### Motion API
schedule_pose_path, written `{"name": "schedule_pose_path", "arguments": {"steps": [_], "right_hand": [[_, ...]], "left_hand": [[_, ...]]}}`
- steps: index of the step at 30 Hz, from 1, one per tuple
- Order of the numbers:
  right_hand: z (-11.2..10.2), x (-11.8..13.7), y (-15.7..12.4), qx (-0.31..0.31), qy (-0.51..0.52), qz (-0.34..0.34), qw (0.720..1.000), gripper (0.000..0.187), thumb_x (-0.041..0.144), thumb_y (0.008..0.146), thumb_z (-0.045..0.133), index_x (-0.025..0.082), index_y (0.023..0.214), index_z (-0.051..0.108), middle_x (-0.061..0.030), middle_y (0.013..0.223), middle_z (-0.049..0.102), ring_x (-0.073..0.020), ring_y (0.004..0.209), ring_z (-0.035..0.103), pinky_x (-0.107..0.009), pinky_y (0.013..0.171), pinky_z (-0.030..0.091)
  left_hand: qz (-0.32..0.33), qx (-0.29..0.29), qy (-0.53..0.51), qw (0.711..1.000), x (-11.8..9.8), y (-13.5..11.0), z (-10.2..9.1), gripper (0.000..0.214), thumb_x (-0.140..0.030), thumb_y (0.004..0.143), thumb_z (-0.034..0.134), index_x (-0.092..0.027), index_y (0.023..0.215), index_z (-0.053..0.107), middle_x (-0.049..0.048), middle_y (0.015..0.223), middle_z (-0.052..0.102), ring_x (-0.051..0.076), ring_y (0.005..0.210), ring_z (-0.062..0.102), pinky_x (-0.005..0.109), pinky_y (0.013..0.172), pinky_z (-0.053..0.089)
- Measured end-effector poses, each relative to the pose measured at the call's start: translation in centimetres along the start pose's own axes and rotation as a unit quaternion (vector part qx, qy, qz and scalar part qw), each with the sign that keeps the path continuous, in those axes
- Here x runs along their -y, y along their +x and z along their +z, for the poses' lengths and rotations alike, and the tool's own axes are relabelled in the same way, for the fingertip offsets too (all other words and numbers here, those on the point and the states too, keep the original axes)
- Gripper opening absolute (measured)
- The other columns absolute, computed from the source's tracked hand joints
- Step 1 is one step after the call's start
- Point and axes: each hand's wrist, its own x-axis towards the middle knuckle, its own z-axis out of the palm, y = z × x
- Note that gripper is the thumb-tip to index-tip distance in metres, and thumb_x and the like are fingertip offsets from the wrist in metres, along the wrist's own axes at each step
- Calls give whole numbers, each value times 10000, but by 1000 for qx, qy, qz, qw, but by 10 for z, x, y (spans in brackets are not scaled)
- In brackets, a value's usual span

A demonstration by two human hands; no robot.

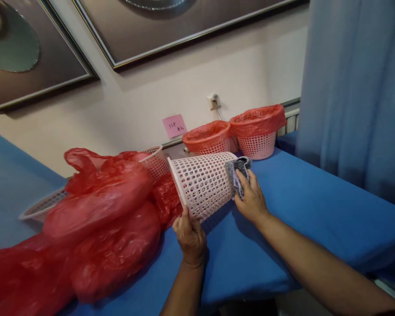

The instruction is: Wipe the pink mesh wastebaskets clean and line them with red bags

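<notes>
A pale pink perforated plastic basket (pixel 202 182) lies on its side on the blue-covered table (pixel 299 206), its open rim toward the left. My left hand (pixel 190 237) grips the lower edge of that rim, fingers curled. My right hand (pixel 250 197) presses a grey cloth (pixel 237 169) against the basket's bottom end, fingers closed over the cloth.
A heap of red plastic bags (pixel 102 219) covers the table's left part, with two more baskets (pixel 153 160) half under it. Two upright baskets lined with red bags (pixel 258 127) stand by the wall. A pink note (pixel 174 126) hangs there. A blue curtain (pixel 355 96) is at the right.
</notes>
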Motion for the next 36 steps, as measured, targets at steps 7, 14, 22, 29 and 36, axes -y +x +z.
{"name": "schedule_pose_path", "arguments": {"steps": [7,14,22,29,36], "right_hand": [[11,85,-14,19,73,-314,946,604,178,905,585,319,1491,536,-106,1538,491,-278,1271,585,-442,1029,578],[23,2,27,-51,-22,-70,996,618,105,820,589,234,1424,599,-173,1521,475,-357,1329,545,-586,1085,513],[20,-21,29,-73,15,-15,997,696,100,812,574,218,1495,513,-172,1524,443,-351,1422,489,-594,1162,469],[25,65,-20,34,129,-299,945,617,140,889,618,347,1467,557,-115,1471,494,-271,1258,604,-442,1029,585],[29,-21,28,-55,40,11,998,558,64,790,563,235,1306,695,-150,1489,491,-335,1367,533,-560,1153,476]], "left_hand": [[-7,39,-29,999,14,-2,-1,372,-402,1071,470,-176,1277,682,96,950,742,267,851,706,428,790,563],[-35,32,0,999,9,-1,0,506,-256,1077,478,-168,1573,440,119,1016,772,247,945,711,432,944,526],[-87,65,-50,993,9,0,3,513,-354,1087,459,-192,1574,448,169,1329,705,248,1045,702,435,982,517],[-62,96,-92,989,12,-3,-6,477,-510,1060,468,-193,1385,615,135,1178,739,280,1051,687,441,942,541],[-111,81,-84,987,5,-4,-1,535,-338,1053,549,-236,1572,469,136,1415,676,278,1259,645,431,1085,482]]}}
